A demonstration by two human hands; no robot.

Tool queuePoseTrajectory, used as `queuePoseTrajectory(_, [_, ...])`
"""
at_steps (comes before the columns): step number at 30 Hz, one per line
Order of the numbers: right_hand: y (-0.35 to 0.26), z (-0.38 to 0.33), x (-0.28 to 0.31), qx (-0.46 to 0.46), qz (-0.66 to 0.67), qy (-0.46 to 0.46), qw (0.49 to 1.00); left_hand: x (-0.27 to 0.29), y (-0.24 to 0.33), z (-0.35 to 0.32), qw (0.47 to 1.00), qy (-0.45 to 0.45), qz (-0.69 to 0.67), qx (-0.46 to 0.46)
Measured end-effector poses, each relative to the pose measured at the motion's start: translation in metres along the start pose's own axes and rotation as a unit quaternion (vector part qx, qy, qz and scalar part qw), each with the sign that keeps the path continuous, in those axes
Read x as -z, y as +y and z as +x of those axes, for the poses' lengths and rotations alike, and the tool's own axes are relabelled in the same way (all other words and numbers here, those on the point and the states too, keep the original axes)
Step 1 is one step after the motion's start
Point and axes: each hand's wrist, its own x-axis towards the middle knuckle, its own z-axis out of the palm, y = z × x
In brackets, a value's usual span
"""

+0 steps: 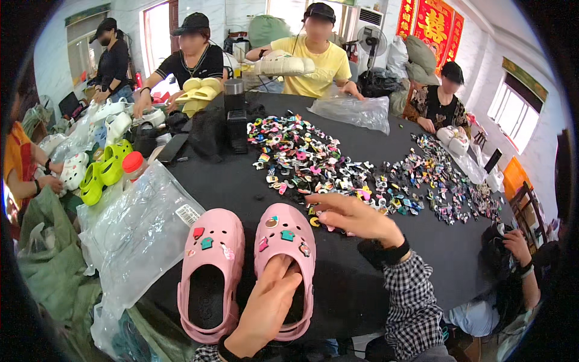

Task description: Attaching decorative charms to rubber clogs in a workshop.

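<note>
Two pink clogs lie side by side at the table's near edge, toes pointing away. The left pink clog [212,241] has several small charms on its toe and stands untouched. My left hand [265,308] reaches into the right pink clog [284,232], holding it from inside; its fingertips are hidden under the toe. That toe also carries several charms, two of them green shirt-shaped ones. My right hand [356,217] is stretched out flat at the near edge of a pile of loose shoe charms [301,151], fingers extended. I make out nothing held in it.
A clear plastic bag [136,232] lies left of the clogs, near a red-lidded jar [134,164] and lime-green clogs [105,169]. More charms [437,175] spread toward the right. Several co-workers sit around the black table [223,181], handling shoes. Black cloth and a dark box [236,130] stand farther back.
</note>
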Motion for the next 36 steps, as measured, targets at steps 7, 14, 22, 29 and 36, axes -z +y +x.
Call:
queuePoseTrajectory(7, [0.005, -0.027, 0.055, 0.065, -0.043, 0.19, 0.979, 0.004, -0.001, 0.001, 0.997, 0.019, -0.069, 0.007])
queuePoseTrajectory(14, [0.013, -0.038, 0.073, 0.03, -0.173, 0.21, 0.962, 0.015, -0.008, 0.0, 0.987, -0.03, -0.157, 0.0])
queuePoseTrajectory(22, [0.057, -0.013, 0.055, 0.087, -0.216, 0.056, 0.971, 0.008, -0.017, -0.003, 0.99, -0.012, -0.132, -0.04])
queuePoseTrajectory(29, [0.08, -0.007, 0.043, 0.04, -0.282, 0.102, 0.953, -0.002, -0.013, -0.005, 0.995, 0.018, -0.091, -0.043])
queuePoseTrajectory(36, [0.089, -0.004, 0.051, 0.036, -0.269, 0.122, 0.955, 0.002, -0.013, -0.006, 0.996, 0.045, -0.071, -0.041])
